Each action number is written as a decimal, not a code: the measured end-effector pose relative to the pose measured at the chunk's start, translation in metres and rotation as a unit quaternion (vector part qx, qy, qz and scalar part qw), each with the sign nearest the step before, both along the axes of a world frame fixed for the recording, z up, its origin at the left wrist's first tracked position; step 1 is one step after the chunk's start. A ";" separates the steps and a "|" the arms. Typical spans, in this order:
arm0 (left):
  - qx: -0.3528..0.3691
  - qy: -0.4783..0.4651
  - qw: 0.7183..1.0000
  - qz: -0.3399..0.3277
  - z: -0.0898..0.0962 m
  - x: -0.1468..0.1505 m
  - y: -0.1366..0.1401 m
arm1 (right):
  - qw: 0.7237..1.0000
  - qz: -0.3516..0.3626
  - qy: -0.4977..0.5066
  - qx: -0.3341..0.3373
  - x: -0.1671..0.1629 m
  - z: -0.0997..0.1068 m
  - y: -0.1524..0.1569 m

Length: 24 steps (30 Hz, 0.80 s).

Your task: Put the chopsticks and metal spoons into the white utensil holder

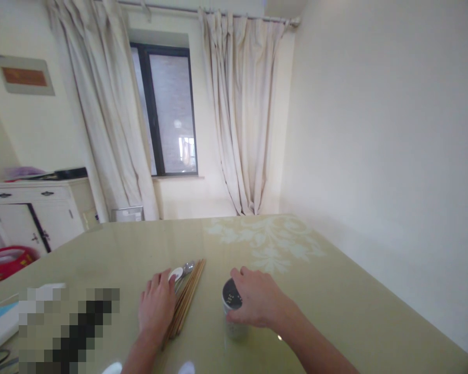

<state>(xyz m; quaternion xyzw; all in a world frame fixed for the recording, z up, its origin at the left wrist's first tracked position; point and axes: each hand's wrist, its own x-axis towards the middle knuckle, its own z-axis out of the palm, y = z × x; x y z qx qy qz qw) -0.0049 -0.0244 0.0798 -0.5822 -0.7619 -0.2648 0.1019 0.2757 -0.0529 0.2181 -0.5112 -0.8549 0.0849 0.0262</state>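
Note:
My left hand [158,301] rests on the table with its fingers bent and close together, the thumb side against a white round-headed spoon [176,274]. Just beyond it shows the bowl of a metal spoon [188,267]; the handles run under or beside the hand. Along its right side lies a bundle of several wooden chopsticks [189,298]. My right hand [257,298] curls around the upper part of a cylindrical container [236,330], thumb near and fingers far. The container stands upright on the table, its dark top pierced with small holes and partly covered by the hand.
The pale green table [335,311] has a white leaf pattern at its far end and meets the wall on the right. At left lie a white and blue packet [3,317] and a pixelated dark object [81,327]. A red basket [11,262] and white cabinet [15,218] stand beyond.

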 end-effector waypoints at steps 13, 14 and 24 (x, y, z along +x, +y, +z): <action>0.104 -0.306 0.916 -0.238 -0.004 0.073 -0.010 | 0.947 0.012 0.321 0.020 -0.053 -0.089 0.031; 0.105 -0.303 0.918 -0.232 -0.004 0.070 -0.008 | 0.937 0.017 0.350 0.001 -0.049 -0.096 0.030; 0.113 -0.258 0.940 -0.191 -0.006 0.051 -0.002 | 0.894 -0.094 0.437 0.022 0.032 -0.140 0.030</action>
